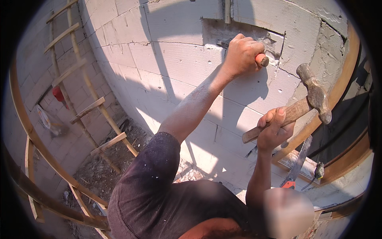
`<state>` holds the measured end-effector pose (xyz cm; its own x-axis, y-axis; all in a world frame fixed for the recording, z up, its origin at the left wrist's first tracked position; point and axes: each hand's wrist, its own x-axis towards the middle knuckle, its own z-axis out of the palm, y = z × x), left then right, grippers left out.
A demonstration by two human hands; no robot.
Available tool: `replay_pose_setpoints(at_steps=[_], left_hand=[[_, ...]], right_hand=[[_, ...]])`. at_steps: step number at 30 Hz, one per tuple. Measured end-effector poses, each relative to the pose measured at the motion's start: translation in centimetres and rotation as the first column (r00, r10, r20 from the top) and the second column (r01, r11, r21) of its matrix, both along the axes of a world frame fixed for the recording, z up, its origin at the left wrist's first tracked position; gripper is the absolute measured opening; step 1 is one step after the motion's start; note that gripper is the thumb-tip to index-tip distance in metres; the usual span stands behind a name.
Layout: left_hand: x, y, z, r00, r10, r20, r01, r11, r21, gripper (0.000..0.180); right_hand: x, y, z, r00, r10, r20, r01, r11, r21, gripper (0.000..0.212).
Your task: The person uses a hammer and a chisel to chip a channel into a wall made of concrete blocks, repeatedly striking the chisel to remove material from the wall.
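Observation:
My left hand (242,56) is closed around the orange handle of a chisel (262,60), whose butt end points to the right. Its blade is mostly hidden behind my fingers, close to a shallow rectangular recess (217,32) cut into the pale block wall (179,59). In my right hand (274,133) is a hammer (300,110), gripped by its worn wooden handle. The hammer's rusty metal head is raised to the right of the chisel, apart from it. Pale dust coats my left forearm.
A handsaw (299,161) with a red handle and a tape measure (319,170) lie on the ledge beside a wooden frame (294,145) at right. A wooden ladder (85,85) leans at left. Rubble (99,169) covers the ground below. A thin pipe (227,12) runs down to the recess.

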<state>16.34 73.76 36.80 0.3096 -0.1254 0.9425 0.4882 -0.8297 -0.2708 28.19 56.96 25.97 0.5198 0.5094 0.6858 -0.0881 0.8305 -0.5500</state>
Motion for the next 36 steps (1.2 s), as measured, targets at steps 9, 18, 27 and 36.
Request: replay_pose_setpoints(at_steps=[9,18,27,36], left_hand=[[-1.1,0.3,-0.2,0.995,0.093,-0.040,-0.095,0.994,-0.062,0.020],[-0.7,-1.0,1.6,0.993,-0.059,-0.104,0.068,0.994,0.089,0.018],[-0.4,-0.8,2.1,0.990,-0.115,-0.083,0.120,0.991,0.061,0.018],[-0.5,0.2,2.0,0.991,-0.071,-0.113,0.078,0.995,0.058,0.021]], right_hand=[[-1.0,1.2,1.5,0.980,0.080,0.184,-0.030,0.965,-0.261,0.023],[0.6,-2.6,1.1,0.998,0.052,0.046,-0.043,0.983,-0.181,0.015],[-1.2,0.8,-0.4,0.985,-0.134,0.105,0.125,0.988,0.089,0.018],[-2.0,1.1,-0.9,0.997,-0.043,-0.063,0.051,0.992,0.117,0.024]])
